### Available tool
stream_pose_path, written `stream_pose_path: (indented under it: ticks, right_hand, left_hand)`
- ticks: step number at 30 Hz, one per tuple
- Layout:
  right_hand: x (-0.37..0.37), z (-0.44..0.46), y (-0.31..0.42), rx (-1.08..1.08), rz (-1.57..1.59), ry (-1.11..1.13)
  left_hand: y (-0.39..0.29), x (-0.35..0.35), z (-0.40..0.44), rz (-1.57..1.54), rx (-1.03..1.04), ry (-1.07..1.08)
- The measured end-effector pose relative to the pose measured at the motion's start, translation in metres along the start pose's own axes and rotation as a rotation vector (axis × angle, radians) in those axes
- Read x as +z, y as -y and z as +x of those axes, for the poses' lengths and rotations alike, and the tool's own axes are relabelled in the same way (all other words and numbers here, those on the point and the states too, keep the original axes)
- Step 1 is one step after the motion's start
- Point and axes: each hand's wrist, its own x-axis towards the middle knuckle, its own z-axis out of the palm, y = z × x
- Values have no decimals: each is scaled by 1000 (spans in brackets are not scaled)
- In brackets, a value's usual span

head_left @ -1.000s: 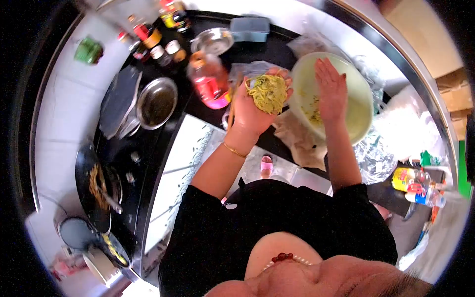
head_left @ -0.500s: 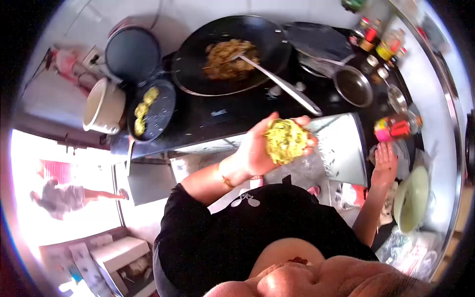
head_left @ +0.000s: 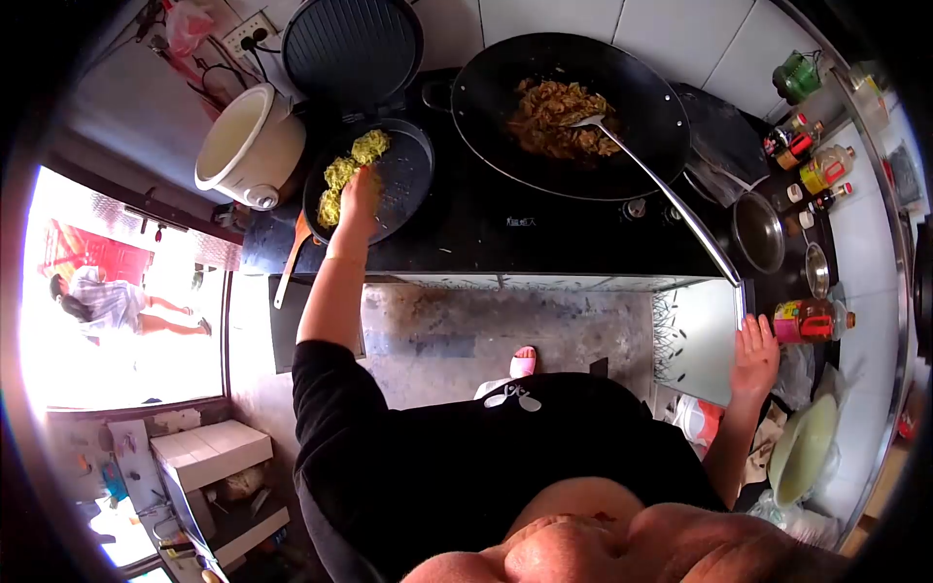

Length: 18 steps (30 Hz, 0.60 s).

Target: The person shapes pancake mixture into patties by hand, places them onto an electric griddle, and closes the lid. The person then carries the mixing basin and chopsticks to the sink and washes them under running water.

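Note:
My left hand [head_left: 358, 206] is turned palm-down over the round black pan [head_left: 413, 160] of an open electric griddle. Against its palm side is a shadowed yellow-green patty of shreds, mostly hidden by the hand; whether it touches the pan I cannot tell. Several similar patties [head_left: 369, 147] lie along the pan's left side. My right hand [head_left: 755, 361] is open, fingers stretched out, at the counter's right edge. It holds nothing and is just below a red-labelled bottle [head_left: 809, 321] lying on its side.
A large wok [head_left: 476, 146] of browned food holds a long-handled metal spatula [head_left: 671, 199]. Left of the griddle stands a cream pot [head_left: 255, 160], and a wooden spatula [head_left: 294, 257] overhangs the counter edge. Bottles [head_left: 826, 170] and a small metal pan [head_left: 758, 233] are at the right.
My left hand has moved left with the patty, from in front of the wok to over the griddle pan, and turned over. The camera view has shifted. My right hand stays by the counter edge.

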Motion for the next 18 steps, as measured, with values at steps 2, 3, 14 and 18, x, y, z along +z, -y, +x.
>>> stream_pose_path:
  ticks: [2,3,14,18]
  right_hand:
    - [-1,-6,2,-30,-34,6]
    - [-1,-8,3,-33,-39,-8]
    - [-7,-17,4,-34,26,-26]
    - [10,-18,3,-53,-42,-61]
  left_hand:
    - [51,-41,95,1049,795,-99]
    - [48,-41,106,1372,991,-156]
    - [-10,-42,139,1488,650,-74]
    - [-2,-47,145,2100,802,370]
